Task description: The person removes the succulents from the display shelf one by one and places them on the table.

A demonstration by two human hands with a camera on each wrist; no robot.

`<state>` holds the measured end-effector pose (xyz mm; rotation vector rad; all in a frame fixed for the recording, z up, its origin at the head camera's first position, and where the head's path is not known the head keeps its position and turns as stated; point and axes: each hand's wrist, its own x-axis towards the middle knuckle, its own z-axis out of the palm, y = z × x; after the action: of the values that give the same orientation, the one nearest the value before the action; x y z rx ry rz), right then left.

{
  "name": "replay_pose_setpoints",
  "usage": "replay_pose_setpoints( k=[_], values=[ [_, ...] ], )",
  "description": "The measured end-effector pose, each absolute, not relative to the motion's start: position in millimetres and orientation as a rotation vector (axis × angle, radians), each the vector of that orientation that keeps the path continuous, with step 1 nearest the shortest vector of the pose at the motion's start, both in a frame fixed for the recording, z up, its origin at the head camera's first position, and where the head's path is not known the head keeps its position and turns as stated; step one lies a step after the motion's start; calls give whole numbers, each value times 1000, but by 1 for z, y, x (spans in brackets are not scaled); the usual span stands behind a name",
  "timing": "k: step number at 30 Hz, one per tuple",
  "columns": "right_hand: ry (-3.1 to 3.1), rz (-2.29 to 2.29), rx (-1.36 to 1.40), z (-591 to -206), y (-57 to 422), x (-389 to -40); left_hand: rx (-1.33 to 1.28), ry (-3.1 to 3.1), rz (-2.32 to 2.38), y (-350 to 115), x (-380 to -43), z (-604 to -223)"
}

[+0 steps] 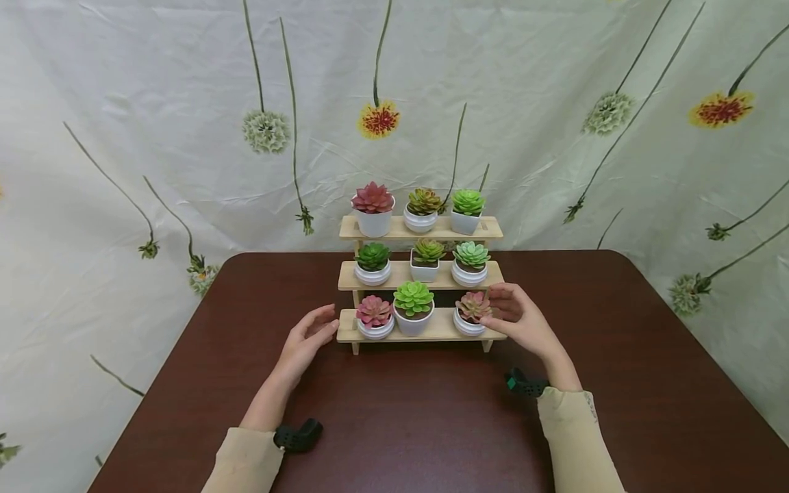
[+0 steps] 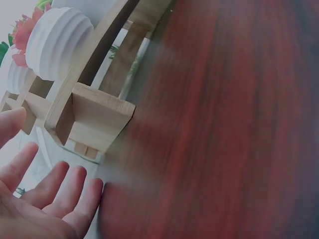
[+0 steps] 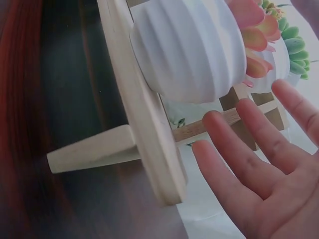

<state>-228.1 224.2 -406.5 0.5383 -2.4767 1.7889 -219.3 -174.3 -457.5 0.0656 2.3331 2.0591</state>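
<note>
A three-tier wooden shelf (image 1: 444,333) stands on the table, holding several potted succulents in white pots. My left hand (image 1: 309,340) is beside the left end of the bottom tier, fingers spread and relaxed, nothing in them. The pink succulent (image 1: 374,311) in a ridged pot sits closest to it. At the right end, my right hand (image 1: 519,320) has its fingers extended around the side of a pinkish-green succulent (image 1: 473,306). In the right wrist view the fingertips are apart from its ridged white pot (image 3: 192,52). Between these two stands a bright green succulent (image 1: 413,297).
The middle tier (image 1: 401,282) carries green succulents; the top tier (image 1: 401,231) holds a red, a brownish and a green one. A dark reddish-brown table (image 1: 407,411) lies underneath. Behind hangs a white cloth (image 1: 493,61) with a flower print.
</note>
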Motion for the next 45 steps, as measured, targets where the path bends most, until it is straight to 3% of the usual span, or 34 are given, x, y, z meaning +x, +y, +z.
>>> replay_pose_setpoints(
  k=[33,45],
  values=[
    [-2568,1906,572,-428,227,-242,111,2303,2093,-172,-223,-472],
    [-2683,1746,540,-426,220,-240,111,2266,2077,-167,-211,-448]
  ],
)
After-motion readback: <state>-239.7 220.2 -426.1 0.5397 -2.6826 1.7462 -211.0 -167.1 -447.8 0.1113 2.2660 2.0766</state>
